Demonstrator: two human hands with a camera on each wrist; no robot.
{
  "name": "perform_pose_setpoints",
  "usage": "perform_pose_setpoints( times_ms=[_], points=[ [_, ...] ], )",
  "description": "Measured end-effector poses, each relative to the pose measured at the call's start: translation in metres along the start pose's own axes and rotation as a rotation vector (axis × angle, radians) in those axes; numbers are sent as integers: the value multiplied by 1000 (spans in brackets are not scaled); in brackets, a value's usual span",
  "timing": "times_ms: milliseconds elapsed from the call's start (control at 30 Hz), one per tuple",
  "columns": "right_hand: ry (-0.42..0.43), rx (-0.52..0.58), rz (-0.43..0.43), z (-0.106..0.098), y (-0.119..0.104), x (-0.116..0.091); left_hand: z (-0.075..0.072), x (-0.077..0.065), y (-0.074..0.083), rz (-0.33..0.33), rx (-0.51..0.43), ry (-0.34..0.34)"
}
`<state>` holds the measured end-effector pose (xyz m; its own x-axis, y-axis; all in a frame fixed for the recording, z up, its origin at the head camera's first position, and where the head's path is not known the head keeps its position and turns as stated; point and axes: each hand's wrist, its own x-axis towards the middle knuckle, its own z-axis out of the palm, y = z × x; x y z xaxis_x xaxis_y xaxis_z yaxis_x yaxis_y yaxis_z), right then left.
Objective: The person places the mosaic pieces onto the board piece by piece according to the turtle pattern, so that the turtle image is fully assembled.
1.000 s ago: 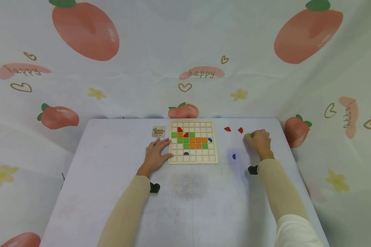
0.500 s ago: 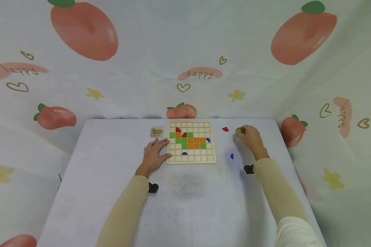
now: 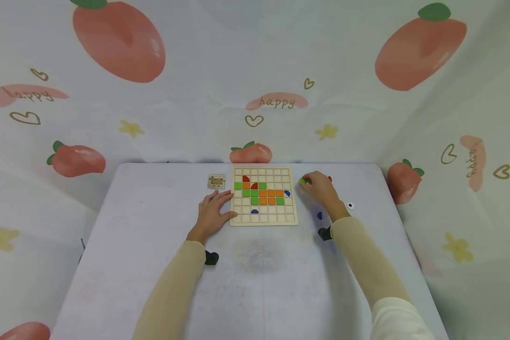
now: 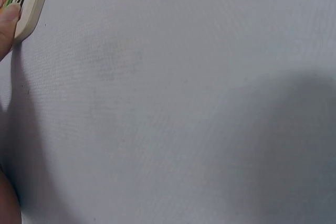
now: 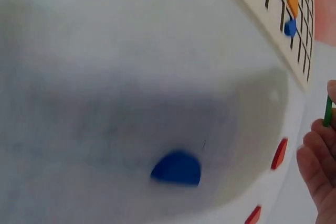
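Observation:
My right hand [image 3: 320, 188] pinches a small green tile [image 3: 302, 180] just beyond the board's right edge. The right wrist view shows that green tile [image 5: 328, 110] edge-on between thumb and fingers. With fingers spread, my left hand [image 3: 213, 212] rests on the left edge of the gridded wooden board [image 3: 243, 218]. Green, orange, red and blue pieces lie on its squares, among them a blue half-circle [image 3: 255, 211] low on the grid. In the left wrist view only a thumb [image 4: 7, 20] and a board corner show.
A small pattern card [image 3: 216, 182] lies left of the board. Right of it are a loose blue half-circle [image 3: 319, 216], a white disc with a dark centre [image 3: 350, 206] and two red wedges, one red wedge [image 5: 279, 153] nearer the hand. A patterned cloth wall stands behind the table.
My right hand has carried the green tile leftward from the table's right side to near the board. The white disc has come into sight behind it. My left hand stays put.

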<state>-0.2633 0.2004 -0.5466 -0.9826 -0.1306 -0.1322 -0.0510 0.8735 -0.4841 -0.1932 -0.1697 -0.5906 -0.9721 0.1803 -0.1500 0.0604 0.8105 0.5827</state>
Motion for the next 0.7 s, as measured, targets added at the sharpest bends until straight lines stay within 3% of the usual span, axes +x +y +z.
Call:
perform_pose_setpoints(
  times_ms=[300,700],
  points=[
    [-12,-118,-165,17,-35,7,-1,0,-1,1,-3,-4],
    [-78,-163,-233,37,-63,22,1,1,-3,5,0,2]
  ],
)
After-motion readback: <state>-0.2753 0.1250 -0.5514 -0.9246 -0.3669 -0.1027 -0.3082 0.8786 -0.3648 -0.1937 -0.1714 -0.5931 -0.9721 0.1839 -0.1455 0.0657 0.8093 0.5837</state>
